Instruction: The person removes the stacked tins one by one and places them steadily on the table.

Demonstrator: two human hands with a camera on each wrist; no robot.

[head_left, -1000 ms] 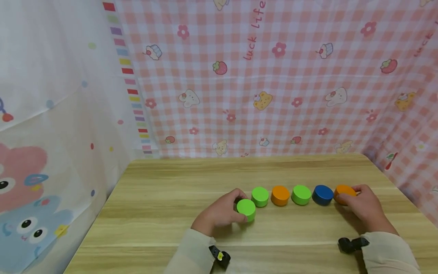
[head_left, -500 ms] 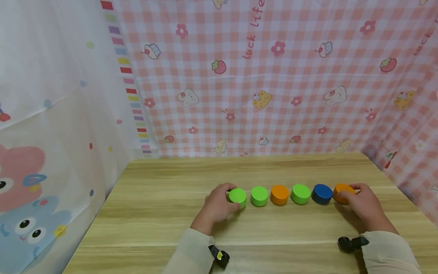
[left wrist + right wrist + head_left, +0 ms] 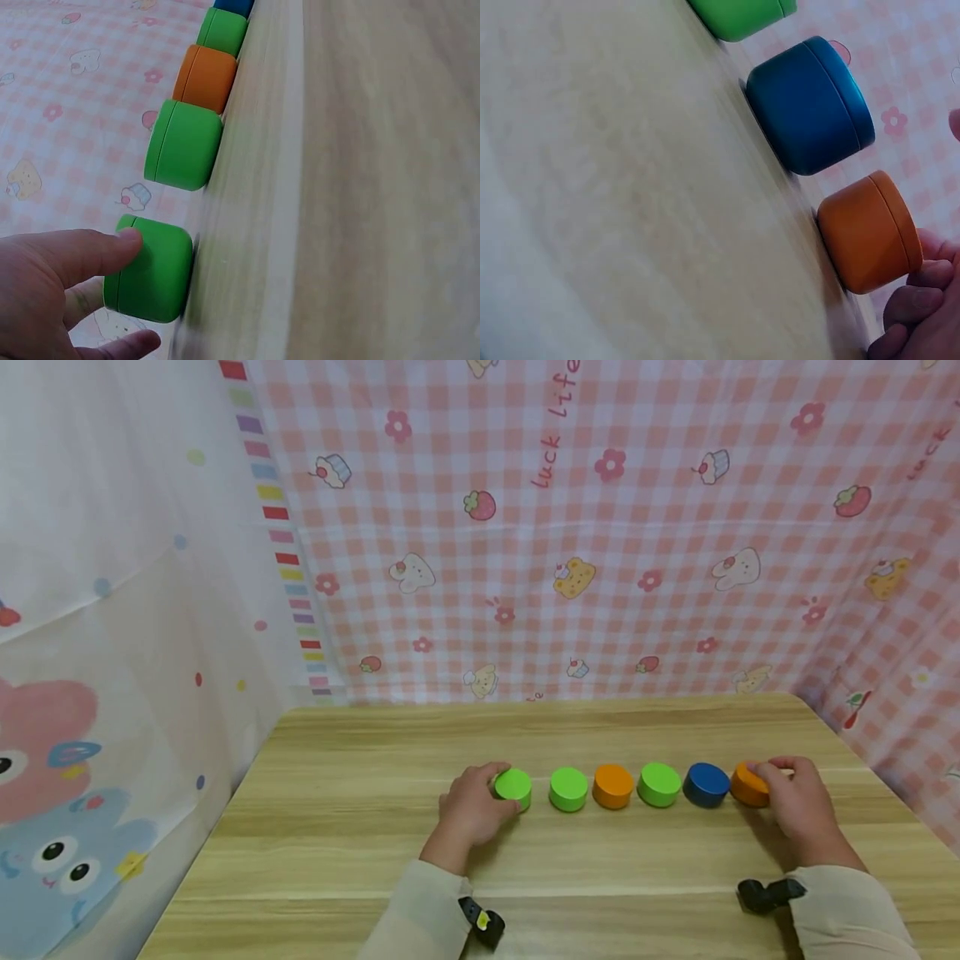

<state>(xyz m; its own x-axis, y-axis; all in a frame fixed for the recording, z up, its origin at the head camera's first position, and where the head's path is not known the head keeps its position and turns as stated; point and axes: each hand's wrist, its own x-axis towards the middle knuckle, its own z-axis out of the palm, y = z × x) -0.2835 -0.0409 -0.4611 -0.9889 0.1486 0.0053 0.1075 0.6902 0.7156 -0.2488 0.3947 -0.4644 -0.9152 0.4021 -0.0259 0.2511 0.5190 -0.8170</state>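
In the head view, a row of small round lidded tins stands on the wooden table. My left hand [image 3: 474,806] pinches the green tin [image 3: 513,788] at the row's left end, its thumb near the lid edge in the left wrist view. At the right end, my right hand [image 3: 802,806] is by the orange tin [image 3: 749,785]. The right wrist view shows curled fingers [image 3: 922,300] beside that tin's lid, with one fingertip raised away from it. Between the hands stand another green tin [image 3: 568,790], an orange tin [image 3: 612,787], a third green tin [image 3: 659,785] and a blue tin [image 3: 707,785].
The wooden table [image 3: 375,793] reaches back to a pink checked cloth [image 3: 450,543]. A white printed cloth [image 3: 135,610] hangs on the left. Black wrist devices [image 3: 483,922] sit by both sleeves.
My left hand has moved the green tin left and back, into line with the others and apart from its neighbour. My right thumb has shifted from the orange tin's front to above it.
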